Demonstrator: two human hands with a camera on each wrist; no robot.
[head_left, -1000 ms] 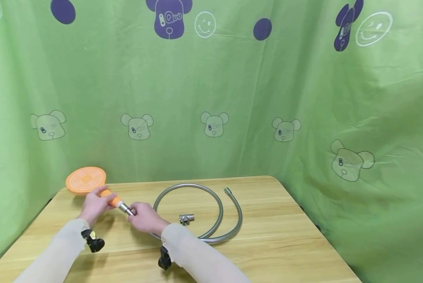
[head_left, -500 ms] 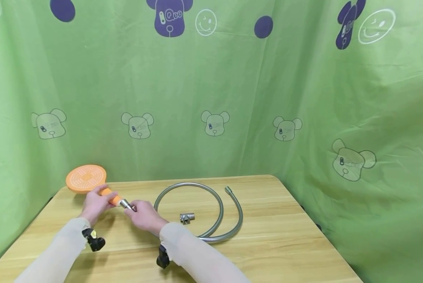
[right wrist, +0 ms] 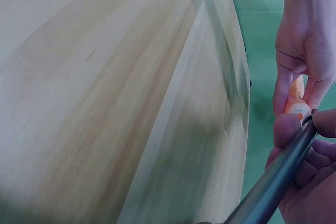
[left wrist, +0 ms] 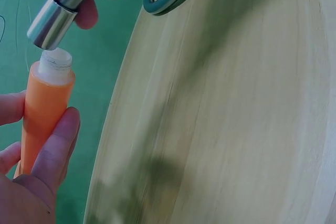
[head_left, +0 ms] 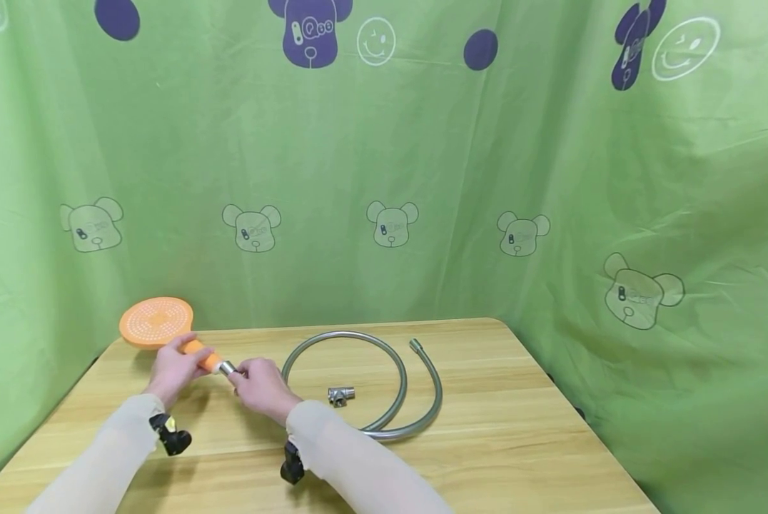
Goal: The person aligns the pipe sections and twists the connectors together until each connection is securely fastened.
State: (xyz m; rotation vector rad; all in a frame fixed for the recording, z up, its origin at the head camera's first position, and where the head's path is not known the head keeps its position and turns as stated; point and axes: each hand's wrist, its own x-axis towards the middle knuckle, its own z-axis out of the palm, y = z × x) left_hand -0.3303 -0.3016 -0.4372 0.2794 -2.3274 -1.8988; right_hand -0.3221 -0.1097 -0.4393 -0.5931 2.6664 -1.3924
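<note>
My left hand (head_left: 173, 368) grips the orange handle of a handheld shower head (head_left: 155, 323), its round perforated face turned up at the table's back left. In my right hand (head_left: 263, 389) is one end of a grey metal shower hose (head_left: 404, 378), pinched just behind its shiny connector nut (left wrist: 52, 23). The left wrist view has that nut lined up at the tip of the handle's white threaded end (left wrist: 55, 64), most of the thread showing. From the right wrist, the hose runs back under my fingers, and the orange handle sits between the left hand's fingers.
Loops of the hose lie on the wooden table (head_left: 506, 428), its free end with a ridged connector (head_left: 415, 345) at the back. Inside the loop rests a small metal T-shaped fitting (head_left: 341, 396). Green printed curtains (head_left: 384, 157) stand close behind and beside the table.
My right hand has moved slightly up and closer to the handle, with less bare metal showing between the two hands. The left hand has hardly moved on the shower head.
</note>
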